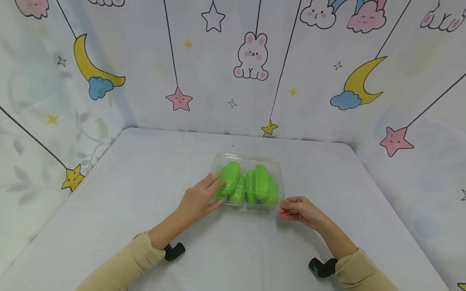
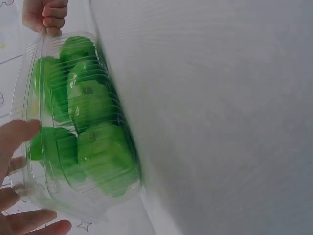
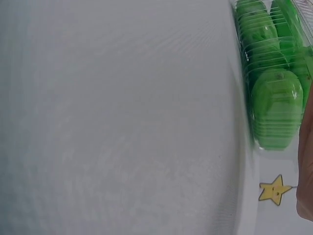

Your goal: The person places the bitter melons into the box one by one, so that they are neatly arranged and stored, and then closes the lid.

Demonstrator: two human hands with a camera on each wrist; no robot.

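Observation:
A clear plastic clamshell box (image 1: 238,157) with a closed lid stands on the table and holds several bright green, rounded, elongated pieces (image 1: 261,182). Over its left side, the fingers of my left hand (image 1: 198,200) are spread; in the left wrist view, thumb and fingers lie along the lid's rim. My right hand (image 1: 302,210) pinches the box's rim at the front right corner, fingers curled. From the left wrist, that same right hand (image 2: 48,14) shows at the box's far end. The right wrist view catches only part of the hand (image 3: 306,166), beside the green pieces.
A white cloth covers the table (image 1: 233,250), whose back edge meets a backdrop curtain (image 1: 145,60) printed with moons, stars and rabbits. Black wrist devices sit at the left cuff (image 1: 174,251) and right cuff (image 1: 322,267) of the beige sleeves.

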